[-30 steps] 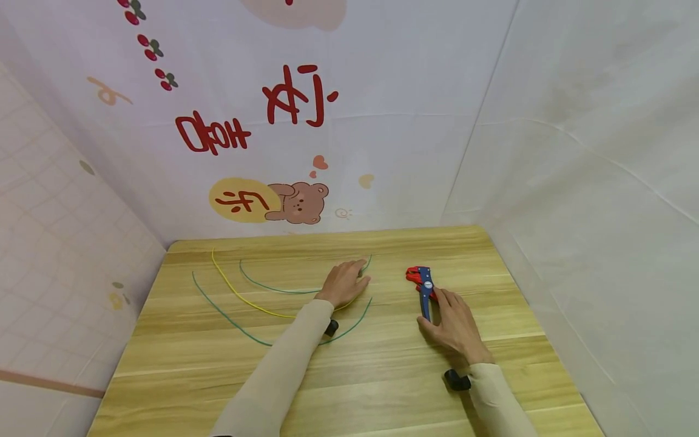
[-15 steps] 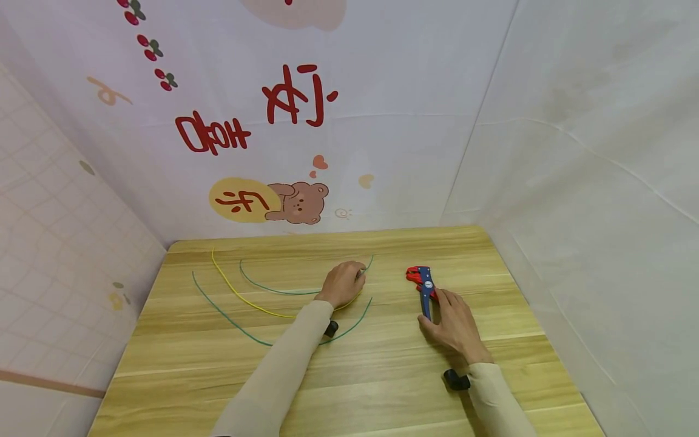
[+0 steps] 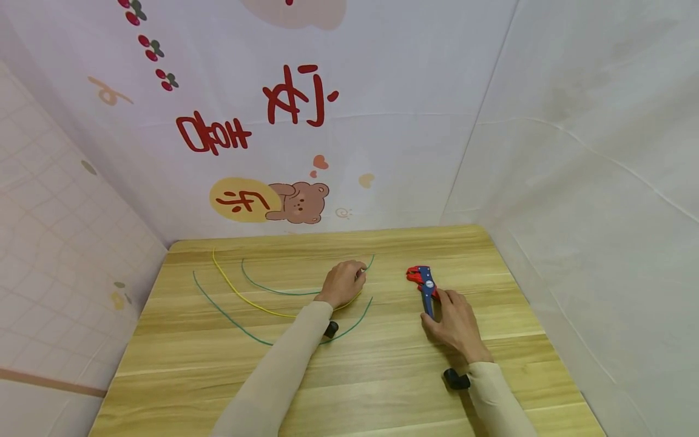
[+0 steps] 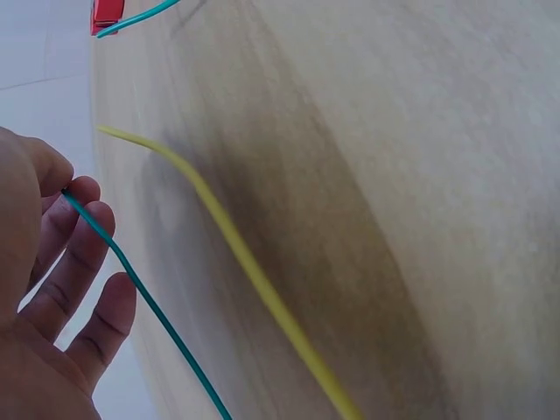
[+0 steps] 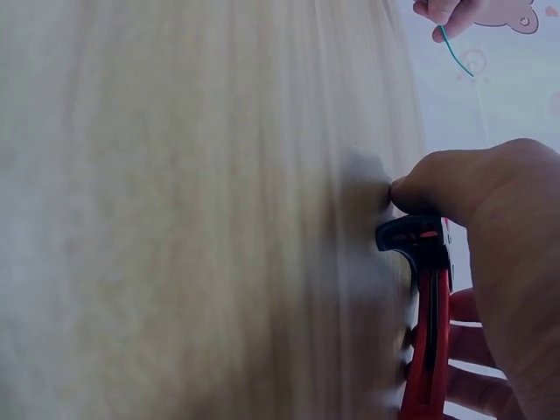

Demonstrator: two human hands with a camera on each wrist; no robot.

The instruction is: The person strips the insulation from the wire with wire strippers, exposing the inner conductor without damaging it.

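Observation:
My left hand pinches the farthest green wire near its right end, thumb against fingertip; the left wrist view shows this green wire running down from the pinch. Under that forearm and hand passes a yellow wire, its free end pointing away. A second green wire curves closest to me, partly covered by the sleeve. At the right, my right hand grips a blue and red wire stripper by its handles, thumb at the handle end and fingers along the other side.
All lies on a wood-grain table. White printed cloth walls stand behind the table and along both sides. A small black device sits at the right wrist, another at the left.
My left fingers have drawn together on the far green wire, whose right tip has shifted slightly right. The wire stripper's handle end has swung slightly to the right in my right hand.

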